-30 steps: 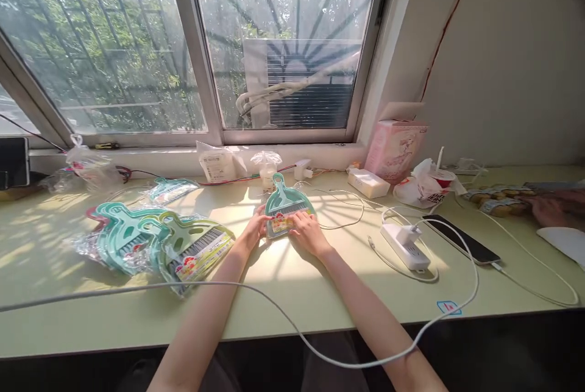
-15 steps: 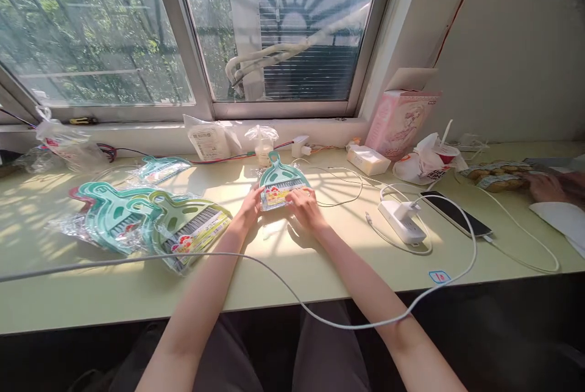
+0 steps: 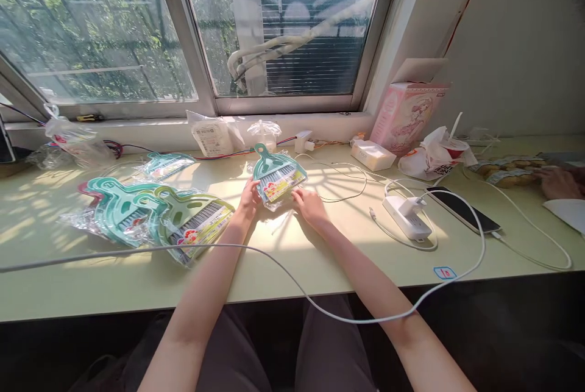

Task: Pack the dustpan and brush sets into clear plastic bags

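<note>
A green dustpan-and-brush set (image 3: 278, 174) in a clear plastic wrapper is tilted just above the table in front of me. My left hand (image 3: 249, 198) grips its left edge, thumb and fingers closed on it. At its lower right corner, my right hand (image 3: 311, 204) has curled fingers pinching the wrapper's edge. The label with red and yellow pictures faces me, below the dark bristles. To the left lies a pile of similar wrapped sets, a yellow-green dustpan set (image 3: 194, 221) on top and a teal dustpan set (image 3: 121, 212) beside it.
Another wrapped set (image 3: 168, 164) lies farther back. A white cable (image 3: 283, 273) crosses in front of my forearms. On the right are a power strip (image 3: 406, 219), a phone (image 3: 464, 210), a tissue pack (image 3: 372, 155) and a pink box (image 3: 406, 117). Another person's hand (image 3: 560, 183) is at far right.
The dustpan set has tilted, its handle swinging left and its right side lifting. My right hand has slid from the label's front down to the lower right corner.
</note>
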`<state>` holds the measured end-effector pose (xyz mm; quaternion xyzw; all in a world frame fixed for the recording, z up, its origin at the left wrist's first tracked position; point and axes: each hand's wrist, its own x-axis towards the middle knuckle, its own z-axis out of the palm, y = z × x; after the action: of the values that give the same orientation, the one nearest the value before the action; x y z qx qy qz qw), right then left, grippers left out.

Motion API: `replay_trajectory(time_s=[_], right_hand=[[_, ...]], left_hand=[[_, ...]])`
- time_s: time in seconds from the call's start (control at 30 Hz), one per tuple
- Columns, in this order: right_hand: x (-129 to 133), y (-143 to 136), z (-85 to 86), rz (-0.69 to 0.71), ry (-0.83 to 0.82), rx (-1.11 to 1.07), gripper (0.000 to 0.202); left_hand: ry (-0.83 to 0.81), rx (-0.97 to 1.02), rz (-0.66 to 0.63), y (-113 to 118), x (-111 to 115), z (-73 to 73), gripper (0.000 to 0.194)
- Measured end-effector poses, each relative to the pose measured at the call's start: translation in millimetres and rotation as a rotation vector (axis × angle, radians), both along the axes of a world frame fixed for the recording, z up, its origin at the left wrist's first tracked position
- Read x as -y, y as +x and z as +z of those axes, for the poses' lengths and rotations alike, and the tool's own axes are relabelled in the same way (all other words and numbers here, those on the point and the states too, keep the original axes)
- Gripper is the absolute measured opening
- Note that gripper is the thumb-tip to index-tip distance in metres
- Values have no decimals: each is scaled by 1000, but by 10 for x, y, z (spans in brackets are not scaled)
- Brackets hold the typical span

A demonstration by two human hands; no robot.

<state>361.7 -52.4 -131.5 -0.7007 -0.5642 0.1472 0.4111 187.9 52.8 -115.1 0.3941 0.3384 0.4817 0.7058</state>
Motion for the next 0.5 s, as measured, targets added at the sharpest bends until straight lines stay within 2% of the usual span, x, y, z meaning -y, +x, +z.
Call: replay_trajectory(time_s=[0.1, 0.2, 0.37, 0.5], right_hand=[[-33, 40, 20, -63, -48, -509, 12], [-46, 56, 45, -134, -4, -791, 27], [-18, 66, 94, -155, 97, -926, 29], [10, 75, 138, -179, 66, -942, 23]], left_hand=[[27, 8, -7, -11, 25, 20, 45], [63, 12, -53, -10, 64, 31, 53], [120, 32, -204, 22, 118, 47, 65], [175, 124, -220, 65, 105, 33, 43]])
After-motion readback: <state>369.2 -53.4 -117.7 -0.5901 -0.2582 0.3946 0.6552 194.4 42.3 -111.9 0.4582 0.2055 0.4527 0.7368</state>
